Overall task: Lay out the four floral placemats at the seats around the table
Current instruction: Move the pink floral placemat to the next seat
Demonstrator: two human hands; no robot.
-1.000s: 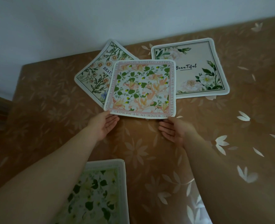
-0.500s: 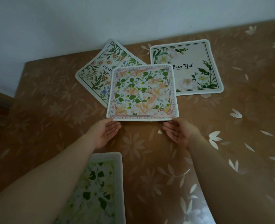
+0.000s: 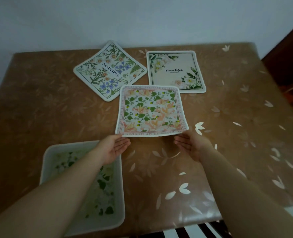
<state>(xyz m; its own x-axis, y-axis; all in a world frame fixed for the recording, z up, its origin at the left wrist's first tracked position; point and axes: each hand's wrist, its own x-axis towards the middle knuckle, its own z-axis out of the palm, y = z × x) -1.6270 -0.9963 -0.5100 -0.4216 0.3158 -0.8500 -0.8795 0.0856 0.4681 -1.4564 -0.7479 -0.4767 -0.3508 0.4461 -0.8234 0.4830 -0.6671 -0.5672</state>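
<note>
Brown flowered worktop (image 3: 228, 103) carrying three flat mats: green-leaf mat (image 3: 83, 186) nearest, wildflower mat (image 3: 110, 70) and white-rose mat (image 3: 175, 71) far. Peach mat (image 3: 151, 111) held mid-worktop, near edge pinched by left hand (image 3: 114, 148) and right hand (image 3: 192, 145), fingers (image 3: 180, 140) beneath, loosely together.

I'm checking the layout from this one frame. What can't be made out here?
- Green-leaf placemat: partly hidden under the left forearm, dim.
- Pink placemat: border lettering too small; fingers beneath it hidden.
- Table: near edge cut off by the frame; the seats are out of view.
</note>
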